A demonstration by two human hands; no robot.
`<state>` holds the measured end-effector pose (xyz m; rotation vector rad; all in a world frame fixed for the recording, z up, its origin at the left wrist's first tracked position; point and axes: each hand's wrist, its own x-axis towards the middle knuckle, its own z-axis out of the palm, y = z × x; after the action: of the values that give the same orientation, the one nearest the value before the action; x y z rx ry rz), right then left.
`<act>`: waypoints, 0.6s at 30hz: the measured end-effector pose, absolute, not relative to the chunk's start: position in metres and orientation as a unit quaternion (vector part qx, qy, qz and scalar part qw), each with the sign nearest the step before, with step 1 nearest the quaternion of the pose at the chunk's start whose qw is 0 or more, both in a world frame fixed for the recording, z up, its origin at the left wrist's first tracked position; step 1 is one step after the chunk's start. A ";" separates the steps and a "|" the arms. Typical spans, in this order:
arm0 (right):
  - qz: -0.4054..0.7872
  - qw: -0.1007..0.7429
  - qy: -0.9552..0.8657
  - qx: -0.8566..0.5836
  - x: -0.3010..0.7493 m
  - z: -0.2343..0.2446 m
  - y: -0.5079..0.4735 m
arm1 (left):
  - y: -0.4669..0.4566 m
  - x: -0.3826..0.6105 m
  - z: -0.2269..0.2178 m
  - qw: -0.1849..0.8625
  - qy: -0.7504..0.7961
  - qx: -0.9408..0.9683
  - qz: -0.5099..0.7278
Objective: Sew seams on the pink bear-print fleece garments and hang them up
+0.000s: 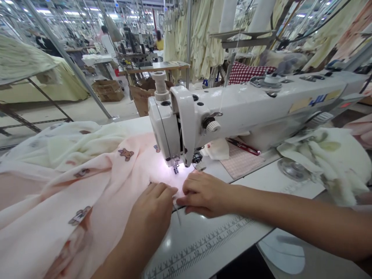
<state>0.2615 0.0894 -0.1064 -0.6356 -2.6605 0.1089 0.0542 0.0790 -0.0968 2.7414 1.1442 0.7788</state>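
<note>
Pale pink fabric (110,182) printed with small bears lies across the left of the sewing table and under the head of a white sewing machine (186,128). Just in front of the lit presser foot (176,166), my left hand (154,207) is closed at the fabric's near edge, its fingertips pressed together on the cloth. My right hand (207,193) pinches the same edge close by, thumb below the curled fingers. The two hands' fingertips nearly meet. A thin strand hangs from the edge between them. What lies under my fingers is partly hidden.
A printed ruler (203,248) runs along the table's front. Right of the needle, red thread snips (244,146) rest by a pink checked cloth (241,161). Cream fabric pieces (343,159) are heaped at the right. Hanging garments (200,38), cardboard boxes (107,90) and other workers stand behind.
</note>
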 end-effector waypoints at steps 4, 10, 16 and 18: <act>0.047 0.204 -0.953 -0.220 0.262 -0.105 0.089 | 0.076 0.056 -0.100 0.008 0.395 0.881 0.261; 0.063 0.196 -0.955 -0.215 0.263 -0.105 0.089 | 0.075 0.061 -0.099 -0.021 0.358 0.900 0.250; 0.166 0.291 -0.910 -0.242 0.263 -0.107 0.091 | 0.071 0.056 -0.104 0.010 0.335 0.911 0.241; 0.177 0.306 -0.899 -0.259 0.262 -0.107 0.091 | 0.071 0.054 -0.104 0.016 0.338 0.910 0.239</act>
<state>0.2621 0.0912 -0.1065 -0.6844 -2.3790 0.4697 0.0544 0.0707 -0.1037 2.8305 1.0527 0.7422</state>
